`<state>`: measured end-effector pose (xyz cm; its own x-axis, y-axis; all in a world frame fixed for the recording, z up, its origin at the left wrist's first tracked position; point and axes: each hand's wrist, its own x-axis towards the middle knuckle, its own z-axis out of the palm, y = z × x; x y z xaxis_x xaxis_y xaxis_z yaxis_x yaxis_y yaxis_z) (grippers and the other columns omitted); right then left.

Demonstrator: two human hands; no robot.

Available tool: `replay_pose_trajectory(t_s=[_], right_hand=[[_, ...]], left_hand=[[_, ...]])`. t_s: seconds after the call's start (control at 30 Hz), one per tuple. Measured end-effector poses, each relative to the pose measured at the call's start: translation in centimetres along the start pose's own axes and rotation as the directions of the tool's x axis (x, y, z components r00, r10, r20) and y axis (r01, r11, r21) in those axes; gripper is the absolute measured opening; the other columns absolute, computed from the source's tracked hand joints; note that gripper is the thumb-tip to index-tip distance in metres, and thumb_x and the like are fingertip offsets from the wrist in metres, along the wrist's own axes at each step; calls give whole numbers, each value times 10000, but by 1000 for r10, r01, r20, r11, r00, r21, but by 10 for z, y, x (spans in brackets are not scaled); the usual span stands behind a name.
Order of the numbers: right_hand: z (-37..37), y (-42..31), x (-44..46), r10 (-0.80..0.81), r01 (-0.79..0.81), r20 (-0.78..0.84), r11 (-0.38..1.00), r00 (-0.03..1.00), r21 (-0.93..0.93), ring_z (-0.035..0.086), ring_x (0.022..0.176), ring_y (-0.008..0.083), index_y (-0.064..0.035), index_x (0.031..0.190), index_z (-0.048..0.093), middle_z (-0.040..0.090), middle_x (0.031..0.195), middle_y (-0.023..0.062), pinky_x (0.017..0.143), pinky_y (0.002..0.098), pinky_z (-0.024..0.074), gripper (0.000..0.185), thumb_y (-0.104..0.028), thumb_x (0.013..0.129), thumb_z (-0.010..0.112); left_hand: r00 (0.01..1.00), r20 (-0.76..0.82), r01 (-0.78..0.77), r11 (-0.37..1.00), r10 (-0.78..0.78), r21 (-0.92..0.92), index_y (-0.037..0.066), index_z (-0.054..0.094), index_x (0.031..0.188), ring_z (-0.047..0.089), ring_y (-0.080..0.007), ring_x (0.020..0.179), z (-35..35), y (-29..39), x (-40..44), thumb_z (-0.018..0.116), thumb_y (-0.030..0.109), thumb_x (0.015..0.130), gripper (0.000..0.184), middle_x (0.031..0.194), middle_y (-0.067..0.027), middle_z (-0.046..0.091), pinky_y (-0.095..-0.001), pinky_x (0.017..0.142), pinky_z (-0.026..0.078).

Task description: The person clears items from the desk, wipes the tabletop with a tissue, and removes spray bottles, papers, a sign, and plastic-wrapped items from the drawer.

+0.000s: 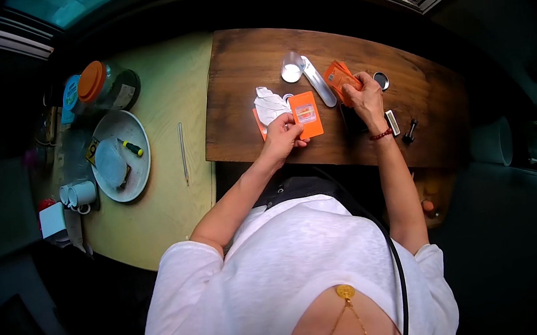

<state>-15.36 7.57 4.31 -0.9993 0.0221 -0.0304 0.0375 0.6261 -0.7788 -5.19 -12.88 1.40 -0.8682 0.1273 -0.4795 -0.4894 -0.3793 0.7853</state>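
Note:
My left hand (pixel 283 136) pinches the lower left edge of an orange card-like packet (pixel 306 115) with a pale printed panel. Just behind that packet, on the dark wooden table (pixel 231 72), lies a crumpled white cloth or bag (pixel 270 104), with another orange piece partly showing under it. My right hand (pixel 366 98) is closed on a fanned stack of orange packets (pixel 339 79) to the right. Between the hands and farther back are a clear cup with white contents (pixel 292 69) and a long whitish strip-shaped object (pixel 318 82).
Right of my right wrist are a small round lid (pixel 381 80), a small white box (pixel 392 123) and a black dumbbell-shaped object (pixel 410 131). On the pale table at left are a large bowl (pixel 141 175), an orange-lidded jar (pixel 92 82), mugs (pixel 81 194) and a thin rod (pixel 183 154).

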Motion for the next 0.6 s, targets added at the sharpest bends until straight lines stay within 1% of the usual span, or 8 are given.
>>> replay_pose_trajectory(t_s=[0.1, 0.17, 0.2, 0.43, 0.5, 0.53, 0.57, 0.6], right_hand=[[-5, -29, -34, -206, 225, -104, 945, 973, 236, 609, 828, 192, 24, 1038, 551, 625, 895, 132, 745, 289, 474, 293, -78, 772, 620], [6, -27, -58, -193, 175, 11, 910, 981, 376, 575, 906, 159, 43, 1100, 514, 603, 960, 109, 805, 270, 449, 332, -94, 810, 598], [13, -21, -69, -117, 43, 123, 873, 985, 486, 550, 944, 142, 54, 1122, 504, 598, 976, 95, 836, 263, 432, 332, -109, 841, 573], [20, -24, -102, -245, 207, 122, 943, 962, 259, 617, 862, 212, 29, 1095, 524, 611, 963, 156, 732, 293, 484, 274, -9, 825, 547], [14, -25, -104, -308, 280, 103, 934, 946, 222, 624, 838, 277, 27, 1063, 534, 606, 943, 171, 718, 306, 491, 287, 48, 777, 559], [11, -26, -104, -415, 400, 100, 906, 904, 138, 619, 818, 290, 19, 1045, 542, 604, 930, 164, 707, 309, 491, 285, 58, 763, 558], [10, -27, -104, -517, 514, 107, 856, 850, 54, 613, 797, 303, 10, 1028, 550, 603, 917, 157, 696, 312, 491, 285, 69, 749, 557], [13, -21, -104, -572, 577, 116, 816, 812, -16, 592, 816, 310, -3, 1003, 560, 597, 919, 149, 707, 329, 483, 301, 89, 717, 557]], left_hand=[[1000, 2, 1, 997, -1, -81, -7, 518, 984, 627, -152, 655, 6, 2, -5, 555, 81, 866, 152, 844, -103, 602, -230, 586, 549], [999, 42, 43, 967, -33, -253, 4, 549, 948, 620, -138, 654, 11, -2, -4, 582, 94, 856, 132, 850, -88, 606, -227, 605, 544], [997, 60, 60, 980, -50, -188, 16, 572, 901, 608, -119, 653, 11, -4, -2, 612, 102, 841, 112, 830, -69, 611, -213, 599, 528], [997, 82, -3, 993, 12, -116, -5, 535, 934, 583, -102, 645, 13, -29, 6, 652, 108, 809, 204, 827, -82, 603, -199, 567, 475], [963, -1, -253, 910, 268, 327, -18, 471, 1049, 583, -111, 655, 10, -34, -2, 675, 79, 769, 360, 947, -110, 568, -231, 609, 476], [934, -1, -299, 781, 358, 549, -4, 409, 1154, 590, -192, 764, 13, -15, -18, 675, 28, 714, 516, 1044, -137, 511, -299, 688, 472], [934, 1, -299, 781, 357, 549, -4, 409, 1154, 590, -192, 764, 11, -7, -23, 675, 28, 714, 516, 1044, -137, 511, -299, 688, 472], [798, 91, -466, 515, 596, 719, 7, 407, 1175, 574, -241, 826, 10, -2, -26, 665, 13, 699, 541, 1051, -144, 502, -331, 728, 458]])
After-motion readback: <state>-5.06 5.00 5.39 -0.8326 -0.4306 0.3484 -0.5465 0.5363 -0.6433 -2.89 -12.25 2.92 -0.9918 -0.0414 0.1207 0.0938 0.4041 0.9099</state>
